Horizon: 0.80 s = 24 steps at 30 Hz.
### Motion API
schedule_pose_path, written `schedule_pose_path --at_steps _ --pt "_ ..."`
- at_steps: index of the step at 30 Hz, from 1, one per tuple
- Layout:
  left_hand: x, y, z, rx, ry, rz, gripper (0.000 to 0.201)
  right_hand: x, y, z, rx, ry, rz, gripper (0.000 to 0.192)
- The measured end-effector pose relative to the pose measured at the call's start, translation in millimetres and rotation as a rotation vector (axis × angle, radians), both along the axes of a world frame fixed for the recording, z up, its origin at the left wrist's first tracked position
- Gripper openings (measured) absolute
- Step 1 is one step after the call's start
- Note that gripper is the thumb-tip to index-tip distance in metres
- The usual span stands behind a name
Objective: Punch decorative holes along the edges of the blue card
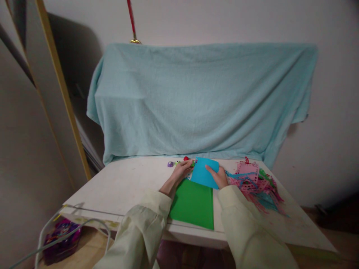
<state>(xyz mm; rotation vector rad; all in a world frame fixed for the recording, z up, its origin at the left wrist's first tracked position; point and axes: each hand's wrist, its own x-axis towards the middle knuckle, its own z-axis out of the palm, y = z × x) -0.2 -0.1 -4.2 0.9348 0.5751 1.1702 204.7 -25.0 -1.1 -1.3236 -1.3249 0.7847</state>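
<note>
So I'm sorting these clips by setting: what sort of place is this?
Probably a home craft corner. A worn white table against a wall holds green paper, small punches and a heap of pink and blue offcuts. The right hand holds a blue sheet; the left hand is at its edge.

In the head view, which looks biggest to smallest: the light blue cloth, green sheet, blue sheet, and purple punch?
1. Light blue cloth, by far.
2. Green sheet.
3. Blue sheet, held by both hands; part may be hidden.
4. Purple punch, tiny, though farther from the camera.
</note>
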Motion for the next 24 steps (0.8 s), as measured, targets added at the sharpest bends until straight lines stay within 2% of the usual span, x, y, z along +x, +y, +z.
schedule_pose_path --at_steps 24 --pt "-0.9 4.6 -5.4 0.042 0.07 0.003 0.034 1.5 -2.2 4.1 -0.001 -0.025 -0.017 0.034"
